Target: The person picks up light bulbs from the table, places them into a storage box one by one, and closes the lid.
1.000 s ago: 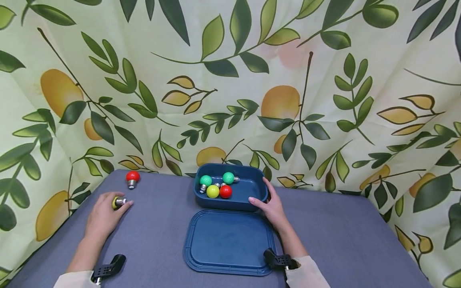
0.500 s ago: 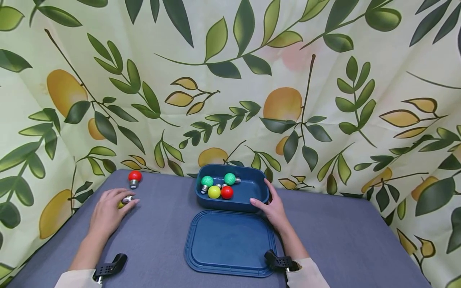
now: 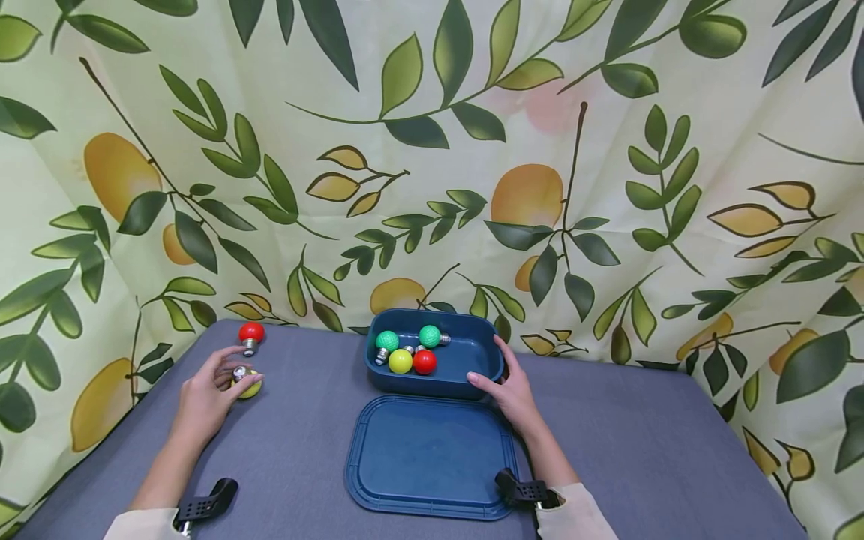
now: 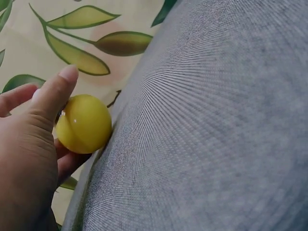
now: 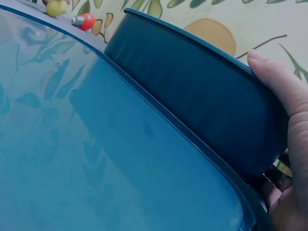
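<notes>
"What am I holding?"
"My left hand (image 3: 209, 394) pinches a yellow bulb (image 4: 86, 124) at the table's (image 3: 304, 420) left; my right hand (image 3: 511, 390) grips the box (image 3: 418, 384) by its right end, probably for steadiness."
"Obstacles?"
"A red bulb (image 3: 251, 331) crowds my left hand; the lid (image 3: 432, 454) fronts the box, four bulbs (image 3: 400, 361) inside."

Yellow bulb (image 3: 253, 388) in left fingers (image 3: 226, 352), metal base (image 3: 241, 373) showing; open blue box (image 3: 472, 346) holding coloured bulbs (image 3: 424, 361)
</notes>
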Demonstrator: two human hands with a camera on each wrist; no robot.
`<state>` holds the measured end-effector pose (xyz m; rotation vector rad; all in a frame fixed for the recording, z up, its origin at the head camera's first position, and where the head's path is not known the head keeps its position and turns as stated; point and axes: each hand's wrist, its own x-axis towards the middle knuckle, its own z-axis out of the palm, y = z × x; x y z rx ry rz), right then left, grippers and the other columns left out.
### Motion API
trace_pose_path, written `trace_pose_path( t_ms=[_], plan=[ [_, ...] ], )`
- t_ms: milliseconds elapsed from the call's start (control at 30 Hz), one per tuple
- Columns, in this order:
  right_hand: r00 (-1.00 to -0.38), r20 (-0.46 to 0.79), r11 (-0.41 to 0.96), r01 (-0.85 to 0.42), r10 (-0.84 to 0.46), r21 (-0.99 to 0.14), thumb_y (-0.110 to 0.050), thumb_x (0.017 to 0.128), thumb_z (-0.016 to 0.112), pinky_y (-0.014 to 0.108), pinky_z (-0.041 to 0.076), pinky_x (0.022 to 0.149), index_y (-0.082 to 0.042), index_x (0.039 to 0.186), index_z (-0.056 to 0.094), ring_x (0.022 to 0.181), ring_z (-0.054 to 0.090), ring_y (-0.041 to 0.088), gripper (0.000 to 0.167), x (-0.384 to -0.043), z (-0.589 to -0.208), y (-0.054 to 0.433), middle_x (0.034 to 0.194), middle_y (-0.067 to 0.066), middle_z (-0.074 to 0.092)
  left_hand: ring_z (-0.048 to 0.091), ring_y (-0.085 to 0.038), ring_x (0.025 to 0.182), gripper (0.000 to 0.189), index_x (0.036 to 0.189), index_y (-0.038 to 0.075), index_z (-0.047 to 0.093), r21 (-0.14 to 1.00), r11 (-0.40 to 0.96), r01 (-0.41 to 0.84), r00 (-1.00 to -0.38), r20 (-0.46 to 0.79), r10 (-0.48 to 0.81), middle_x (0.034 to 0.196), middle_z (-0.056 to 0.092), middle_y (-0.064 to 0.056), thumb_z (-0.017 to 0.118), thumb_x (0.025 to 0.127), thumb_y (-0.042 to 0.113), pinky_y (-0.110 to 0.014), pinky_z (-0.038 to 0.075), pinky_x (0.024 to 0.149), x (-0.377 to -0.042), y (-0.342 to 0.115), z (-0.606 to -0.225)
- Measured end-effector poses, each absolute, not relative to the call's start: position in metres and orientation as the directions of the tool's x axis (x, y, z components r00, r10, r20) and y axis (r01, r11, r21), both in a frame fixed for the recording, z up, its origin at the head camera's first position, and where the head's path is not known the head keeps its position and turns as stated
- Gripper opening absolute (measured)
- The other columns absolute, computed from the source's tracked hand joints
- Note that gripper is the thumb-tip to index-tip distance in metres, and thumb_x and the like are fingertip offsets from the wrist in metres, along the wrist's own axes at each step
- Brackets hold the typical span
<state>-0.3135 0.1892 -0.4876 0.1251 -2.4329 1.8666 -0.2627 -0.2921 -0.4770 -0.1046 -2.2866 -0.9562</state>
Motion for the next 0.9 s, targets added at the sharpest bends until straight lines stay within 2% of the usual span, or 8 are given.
trace_pose_path(
  t_ms=[167, 333, 433, 533, 600, 700, 800, 900],
  plan=[
    [-0.994, 0.106, 0.253, -0.109, -0.025, -0.961, -0.026, 0.088, 0.078, 0.053, 0.036, 0.119, -0.027, 0.16, 0.027, 0.148, 0.038, 0.036, 0.088, -0.3127, -0.4859, 0.1889, 0.166, 0.016, 0.026, 0.048, 0.036, 0.077, 0.053, 0.126, -0.001, 0.053, 0.66, 0.711, 0.243, -0.832, 0.518, -0.197, 0.096, 0.076, -0.024, 0.082, 0.083, 0.008, 0.0, 0.039, 0.061, -0.2602, -0.2918, -0.4739],
    [-0.994, 0.104, 0.257, -0.107, -0.026, -0.96, -0.026, 0.088, 0.078, 0.054, 0.036, 0.119, -0.027, 0.16, 0.027, 0.149, 0.037, 0.038, 0.089, -0.312, -0.4857, 0.1894, 0.167, 0.016, 0.024, 0.048, 0.034, 0.077, 0.033, 0.112, 0.001, 0.068, 0.656, 0.716, 0.237, -0.817, 0.533, -0.218, 0.093, 0.076, -0.019, 0.083, 0.082, 0.007, 0.002, 0.041, 0.064, -0.2624, -0.2929, -0.4769],
    [-0.994, 0.104, 0.26, -0.107, -0.026, -0.96, -0.027, 0.088, 0.078, 0.054, 0.035, 0.119, -0.027, 0.16, 0.027, 0.149, 0.037, 0.038, 0.089, -0.3122, -0.4863, 0.1893, 0.167, 0.016, 0.024, 0.047, 0.03, 0.076, 0.025, 0.103, 0.006, 0.076, 0.662, 0.717, 0.218, -0.795, 0.547, -0.263, 0.087, 0.074, 0.005, 0.085, 0.08, 0.009, 0.002, 0.041, 0.066, -0.2628, -0.294, -0.4795],
    [-0.994, 0.103, 0.259, -0.106, -0.028, -0.96, -0.027, 0.088, 0.078, 0.055, 0.035, 0.119, -0.027, 0.16, 0.027, 0.149, 0.037, 0.038, 0.088, -0.3126, -0.4869, 0.1891, 0.167, 0.016, 0.025, 0.049, 0.024, 0.073, 0.025, 0.104, 0.006, 0.079, 0.683, 0.7, 0.208, -0.783, 0.545, -0.299, 0.082, 0.061, 0.029, 0.085, 0.08, 0.009, 0.0, 0.041, 0.065, -0.2617, -0.2948, -0.4808],
    [-0.995, 0.101, 0.26, -0.105, -0.028, -0.96, -0.027, 0.088, 0.078, 0.055, 0.036, 0.119, -0.027, 0.16, 0.027, 0.149, 0.038, 0.038, 0.088, -0.3126, -0.4872, 0.1889, 0.167, 0.016, 0.025, 0.049, 0.023, 0.074, 0.027, 0.107, 0.006, 0.079, 0.689, 0.694, 0.211, -0.784, 0.543, -0.301, 0.082, 0.054, 0.037, 0.085, 0.081, 0.01, 0.0, 0.041, 0.065, -0.2609, -0.2954, -0.4809],
    [-0.995, 0.1, 0.264, -0.103, -0.027, -0.959, -0.027, 0.088, 0.078, 0.055, 0.036, 0.118, -0.026, 0.16, 0.026, 0.148, 0.038, 0.038, 0.089, -0.3124, -0.4877, 0.1891, 0.167, 0.017, 0.025, 0.05, 0.024, 0.075, 0.028, 0.111, 0.006, 0.077, 0.683, 0.695, 0.225, -0.798, 0.538, -0.271, 0.085, 0.058, 0.032, 0.082, 0.084, 0.011, 0.0, 0.042, 0.065, -0.2603, -0.2956, -0.4796],
    [-0.995, 0.1, 0.269, -0.103, -0.024, -0.958, -0.027, 0.088, 0.078, 0.055, 0.036, 0.118, -0.026, 0.16, 0.026, 0.149, 0.038, 0.038, 0.089, -0.3126, -0.4881, 0.1894, 0.167, 0.016, 0.024, 0.05, 0.024, 0.078, 0.029, 0.115, 0.005, 0.076, 0.672, 0.703, 0.232, -0.814, 0.53, -0.238, 0.091, 0.073, 0.009, 0.079, 0.086, 0.012, 0.0, 0.043, 0.065, -0.2604, -0.2952, -0.4785],
    [-0.995, 0.102, 0.271, -0.105, -0.024, -0.957, -0.028, 0.088, 0.078, 0.055, 0.036, 0.118, -0.026, 0.16, 0.026, 0.149, 0.037, 0.038, 0.089, -0.3133, -0.4883, 0.1896, 0.167, 0.016, 0.024, 0.05, 0.026, 0.079, 0.031, 0.116, 0.005, 0.075, 0.682, 0.696, 0.227, -0.822, 0.517, -0.238, 0.098, 0.076, -0.016, 0.079, 0.086, 0.012, 0.001, 0.043, 0.066, -0.2607, -0.2949, -0.478]
  ],
)
